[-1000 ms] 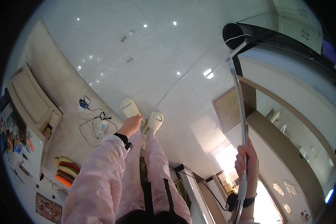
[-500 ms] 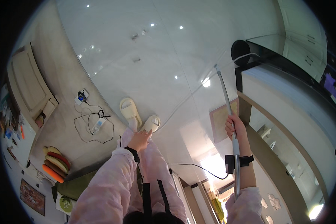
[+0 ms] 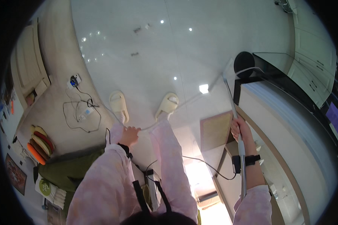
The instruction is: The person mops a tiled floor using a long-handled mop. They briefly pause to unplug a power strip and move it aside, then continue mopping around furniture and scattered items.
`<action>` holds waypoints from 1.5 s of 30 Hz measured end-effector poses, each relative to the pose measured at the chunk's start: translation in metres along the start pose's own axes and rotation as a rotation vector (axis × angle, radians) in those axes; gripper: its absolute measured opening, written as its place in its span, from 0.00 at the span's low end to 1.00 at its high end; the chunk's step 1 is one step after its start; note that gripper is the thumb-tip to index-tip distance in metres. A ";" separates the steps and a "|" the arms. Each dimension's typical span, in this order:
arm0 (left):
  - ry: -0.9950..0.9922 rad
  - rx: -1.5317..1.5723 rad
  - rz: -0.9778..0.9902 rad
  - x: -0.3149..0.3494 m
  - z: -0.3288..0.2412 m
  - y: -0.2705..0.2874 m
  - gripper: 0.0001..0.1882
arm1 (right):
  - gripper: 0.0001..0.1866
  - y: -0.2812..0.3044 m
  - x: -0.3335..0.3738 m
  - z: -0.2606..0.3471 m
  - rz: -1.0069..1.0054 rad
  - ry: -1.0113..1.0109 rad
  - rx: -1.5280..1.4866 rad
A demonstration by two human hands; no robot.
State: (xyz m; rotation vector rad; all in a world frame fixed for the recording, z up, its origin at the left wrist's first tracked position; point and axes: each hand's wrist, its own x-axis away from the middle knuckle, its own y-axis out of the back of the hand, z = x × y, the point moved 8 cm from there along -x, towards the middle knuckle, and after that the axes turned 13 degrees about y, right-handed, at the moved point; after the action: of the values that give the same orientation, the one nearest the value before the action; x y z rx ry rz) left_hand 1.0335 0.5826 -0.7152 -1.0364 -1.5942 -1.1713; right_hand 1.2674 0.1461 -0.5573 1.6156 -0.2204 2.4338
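My right hand (image 3: 241, 128) is wrapped round the metal pole of a long-handled mop (image 3: 231, 98). The pole slants away over the floor to a thin pale head (image 3: 228, 68), blurred, beside the black round base at the right. Low in front of my left shin, my left hand (image 3: 129, 135) is closed, with a pale cable (image 3: 149, 128) meeting its fingers. From there the cable runs across the floor past the right slipper (image 3: 168, 105) toward the mop head; another stretch passes near the left slipper (image 3: 118, 106). How the fingers grip it is partly hidden.
A power strip (image 3: 87, 113) with looped black cord and a plugged-in charger (image 3: 74, 80) lies on the floor at left. Beyond stand a green sofa (image 3: 73, 170) and striped cushion (image 3: 40, 145). At right are a black round base (image 3: 244, 64), a long cabinet (image 3: 285, 123) and a mat (image 3: 216, 131).
The right slipper has stepped to the right, so my feet stand farther apart. My left hand sits farther left, by the left shin. The mop head has shifted slightly right; both grips stay.
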 end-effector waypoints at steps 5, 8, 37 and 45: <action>0.125 0.062 -0.169 0.003 -0.011 -0.002 0.24 | 0.13 -0.064 -0.005 0.044 0.144 0.015 -0.044; 0.166 0.081 -0.187 0.000 -0.014 -0.010 0.25 | 0.13 -0.099 -0.002 0.056 0.226 0.001 -0.056; 0.270 0.683 -0.445 -0.027 -0.024 -0.153 0.24 | 0.32 -0.322 0.071 -0.168 0.636 -0.361 1.214; 0.349 0.950 -0.271 0.008 0.000 -0.183 0.15 | 0.29 -0.323 0.041 -0.017 0.468 -0.056 1.295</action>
State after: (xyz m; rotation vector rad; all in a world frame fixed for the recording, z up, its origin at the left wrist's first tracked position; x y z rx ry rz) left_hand 0.8582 0.5458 -0.7516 -0.0014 -1.7282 -0.5605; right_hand 1.3196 0.4663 -0.5233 2.1858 1.3993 3.0724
